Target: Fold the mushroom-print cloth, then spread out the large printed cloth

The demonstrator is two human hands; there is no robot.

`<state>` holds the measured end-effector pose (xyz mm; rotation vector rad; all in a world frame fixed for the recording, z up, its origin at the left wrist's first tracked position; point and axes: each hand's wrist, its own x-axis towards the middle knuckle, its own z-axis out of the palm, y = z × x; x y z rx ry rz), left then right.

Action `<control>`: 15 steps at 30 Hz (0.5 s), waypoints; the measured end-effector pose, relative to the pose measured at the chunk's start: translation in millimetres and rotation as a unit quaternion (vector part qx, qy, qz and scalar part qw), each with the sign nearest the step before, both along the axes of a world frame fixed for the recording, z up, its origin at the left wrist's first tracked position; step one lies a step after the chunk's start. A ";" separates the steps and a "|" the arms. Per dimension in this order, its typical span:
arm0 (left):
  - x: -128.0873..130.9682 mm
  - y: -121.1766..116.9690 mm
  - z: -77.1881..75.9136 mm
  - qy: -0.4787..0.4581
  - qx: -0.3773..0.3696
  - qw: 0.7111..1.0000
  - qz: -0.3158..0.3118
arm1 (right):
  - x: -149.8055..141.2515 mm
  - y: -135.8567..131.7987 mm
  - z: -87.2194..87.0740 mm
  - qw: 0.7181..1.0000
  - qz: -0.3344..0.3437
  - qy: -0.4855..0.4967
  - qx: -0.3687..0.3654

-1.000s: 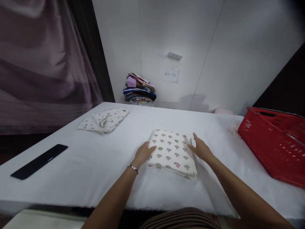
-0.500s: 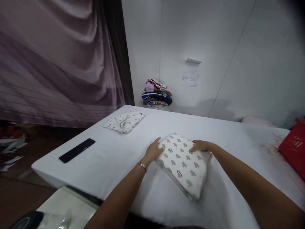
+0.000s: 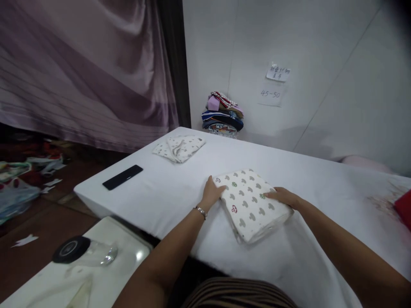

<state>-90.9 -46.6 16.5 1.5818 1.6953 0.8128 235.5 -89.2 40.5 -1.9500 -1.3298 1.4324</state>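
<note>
Between my hands is a folded white cloth printed with grey mushrooms and a few green and red ones. My left hand grips its left edge, thumb on top and the other fingers largely hidden at the side. My right hand holds the right edge, its thumb also lying on the print. The folded layers show along the near side, just above the white table. Farther back on the left lies a second folded white cloth with a small print, untouched.
A black phone-like slab lies near the table's left edge. Below it, a white stand carries a clear jar with a black lid. A clothes stack rises by the wall. A red object is at far right.
The view has swung left and down, showing more of the jar and floor. In my hands the mushroom-print cloth has turned slightly clockwise, while both hands keep hold of its sides.
</note>
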 end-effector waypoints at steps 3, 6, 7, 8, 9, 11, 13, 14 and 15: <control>7.5 13.5 11.4 -0.030 -0.004 1.000 -0.003 | -4.1 -6.3 -2.8 0.999 -0.036 0.025 0.007; 15.0 33.7 17.5 -0.061 0.017 0.998 -0.027 | -11.4 -19.8 -5.0 0.994 -0.094 0.059 0.020; 16.8 38.4 17.4 -0.076 0.015 0.997 -0.030 | -13.4 -25.0 -5.0 0.992 -0.111 0.056 0.022; 17.8 41.1 16.4 -0.093 0.007 0.995 -0.029 | -14.6 -30.0 -4.7 0.991 -0.123 0.044 0.025; 18.1 41.6 14.8 -0.108 -0.004 0.994 -0.025 | -14.9 -34.6 -4.2 0.991 -0.129 0.026 0.030; 16.5 35.8 11.1 -0.131 -0.024 0.991 -0.011 | -12.9 -42.3 -3.5 0.990 -0.134 -0.017 0.042; 13.2 22.4 8.5 -0.140 -0.034 0.990 0.006 | -8.9 -47.8 -4.3 0.988 -0.135 -0.055 0.056; 11.7 13.6 7.8 -0.139 -0.038 0.989 0.012 | -6.9 -49.8 -5.2 0.987 -0.135 -0.070 0.060; 10.8 3.8 7.6 -0.136 -0.044 0.990 0.014 | -5.4 -51.5 -6.4 0.986 -0.133 -0.080 0.062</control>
